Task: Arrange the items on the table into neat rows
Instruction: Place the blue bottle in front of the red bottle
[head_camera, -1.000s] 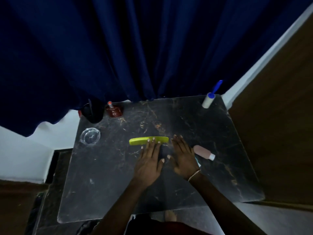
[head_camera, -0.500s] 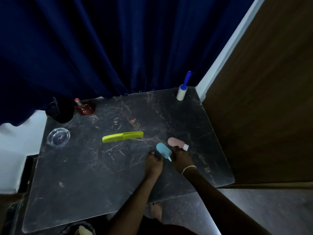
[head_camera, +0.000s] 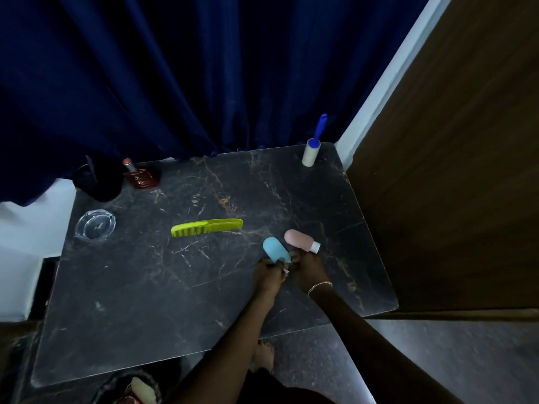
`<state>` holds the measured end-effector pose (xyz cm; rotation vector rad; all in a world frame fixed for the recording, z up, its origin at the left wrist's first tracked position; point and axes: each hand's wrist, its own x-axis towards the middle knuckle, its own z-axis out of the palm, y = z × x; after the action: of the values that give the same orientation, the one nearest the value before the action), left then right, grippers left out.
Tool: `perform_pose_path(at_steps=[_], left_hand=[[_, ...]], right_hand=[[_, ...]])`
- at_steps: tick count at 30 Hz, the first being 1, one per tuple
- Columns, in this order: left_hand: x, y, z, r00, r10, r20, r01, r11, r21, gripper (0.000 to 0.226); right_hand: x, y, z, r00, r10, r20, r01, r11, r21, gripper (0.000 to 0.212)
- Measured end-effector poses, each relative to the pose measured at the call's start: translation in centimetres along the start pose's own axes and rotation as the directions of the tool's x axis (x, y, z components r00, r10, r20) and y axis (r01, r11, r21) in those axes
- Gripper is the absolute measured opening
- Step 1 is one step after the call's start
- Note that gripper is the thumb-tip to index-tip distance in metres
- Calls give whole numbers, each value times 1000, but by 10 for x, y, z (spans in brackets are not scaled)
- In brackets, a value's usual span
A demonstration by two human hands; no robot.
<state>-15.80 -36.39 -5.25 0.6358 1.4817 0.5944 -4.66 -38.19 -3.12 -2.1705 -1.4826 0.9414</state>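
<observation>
A dark table (head_camera: 145, 287) was seen with a green comb (head_camera: 206, 227) lying flat in the middle. A blue bottle (head_camera: 275, 250) was held at its near end by the left hand (head_camera: 267, 275) and right hand (head_camera: 309, 268). A pink bottle (head_camera: 300, 239) was laid just beside it.
</observation>
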Motion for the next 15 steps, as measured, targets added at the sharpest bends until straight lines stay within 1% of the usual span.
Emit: perform_pose_path(at_steps=[5,8,12,15], left_hand=[[-7,5,-33,995,93,38,-92,995,-33,18],[-10,11,-59,985,168,39,-165,984,-73,10],[-13,19,-94,972,233,22,-229,967,-108,12],[-14,25,-119,965,261,0,-259,958,-120,10]], right_hand=[[-4,-16,4,999,46,8,-46,985,165,32],[-6,-34,10,1000,-6,14,2,974,228,35],[-6,-60,23,993,-113,22,104,963,250,34],[-1,-80,36,988,-136,67,114,958,262,36]])
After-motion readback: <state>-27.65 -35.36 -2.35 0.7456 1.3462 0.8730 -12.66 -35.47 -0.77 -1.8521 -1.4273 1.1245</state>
